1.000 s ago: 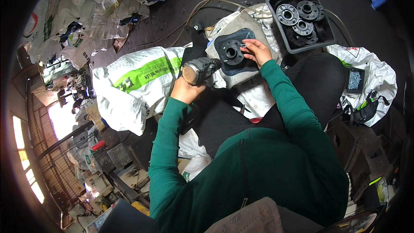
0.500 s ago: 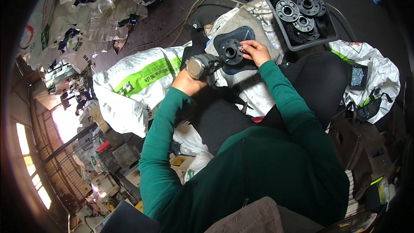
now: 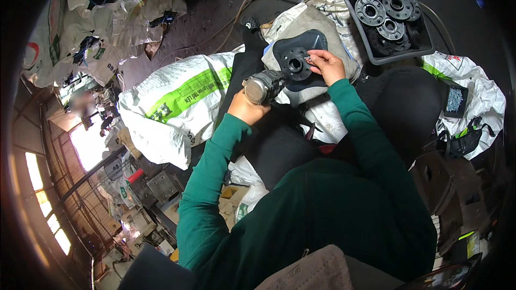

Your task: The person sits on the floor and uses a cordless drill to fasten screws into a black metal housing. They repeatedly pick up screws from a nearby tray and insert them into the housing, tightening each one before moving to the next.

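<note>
A power driver point(image 3: 264, 87) is gripped in my left hand point(image 3: 246, 109), its nose pointing toward a black round flange point(image 3: 295, 65). That flange, with a central hub and holes around it, lies on a dark plate with rounded corners point(image 3: 317, 40). My right hand point(image 3: 327, 67) is at the flange's right side, fingertips pinched together over a small shiny piece, likely a screw, too small to make out surely. The plate rests on a grey padded sack point(image 3: 316, 16) in front of my legs.
A grey bin point(image 3: 371, 56) of several black flanges stands at the far right. Beyond my right knee, a small dark tray of screws point(image 3: 454, 100) sits on a white sack point(image 3: 486, 88). Another white-and-green sack point(image 3: 177, 107) lies left. A hose point(image 3: 242, 8) crosses the floor.
The whole view has shifted slightly, so things sit a little further right. My right fingertips stay at the flange's edge, and the driver remains in my left hand beside it.
</note>
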`<state>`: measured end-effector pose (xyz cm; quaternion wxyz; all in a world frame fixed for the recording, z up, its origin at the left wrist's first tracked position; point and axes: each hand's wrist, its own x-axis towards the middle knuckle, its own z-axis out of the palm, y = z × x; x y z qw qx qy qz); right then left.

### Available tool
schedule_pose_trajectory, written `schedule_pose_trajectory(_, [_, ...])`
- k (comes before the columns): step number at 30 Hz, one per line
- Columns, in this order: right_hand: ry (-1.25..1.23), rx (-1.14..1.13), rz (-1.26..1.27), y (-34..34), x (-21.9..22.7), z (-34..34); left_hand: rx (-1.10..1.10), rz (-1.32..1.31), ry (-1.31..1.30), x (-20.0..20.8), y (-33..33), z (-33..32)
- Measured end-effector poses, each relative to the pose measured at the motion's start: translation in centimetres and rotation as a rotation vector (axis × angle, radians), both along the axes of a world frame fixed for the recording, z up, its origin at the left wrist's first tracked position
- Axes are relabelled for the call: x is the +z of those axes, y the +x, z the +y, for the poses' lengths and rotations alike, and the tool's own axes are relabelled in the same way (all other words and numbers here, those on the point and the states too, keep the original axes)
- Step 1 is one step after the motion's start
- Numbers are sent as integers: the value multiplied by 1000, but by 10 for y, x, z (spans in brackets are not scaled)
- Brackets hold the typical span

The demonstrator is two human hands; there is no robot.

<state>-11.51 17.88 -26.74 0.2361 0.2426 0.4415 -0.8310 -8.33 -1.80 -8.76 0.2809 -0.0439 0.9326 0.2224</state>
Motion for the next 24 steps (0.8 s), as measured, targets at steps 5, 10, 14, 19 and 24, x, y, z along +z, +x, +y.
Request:
schedule_pose_trajectory(5, [133,46,108,1,-1,-3,6,-2,59,-7,1,-4])
schedule_pose_trajectory(10, [221,25,106,-3,-4,-4,132,-27,65,2,12,1])
schedule_pose_trajectory(14, [235,70,142,-1,-1,0,206,42,244,26,33,11])
schedule_pose_trajectory(19, [-213,93,57,6,31,22,230,199,369,57,48,23])
schedule_pose_trajectory(24, [-469,67,41,20,62,39,269,214,447,72,60,32])
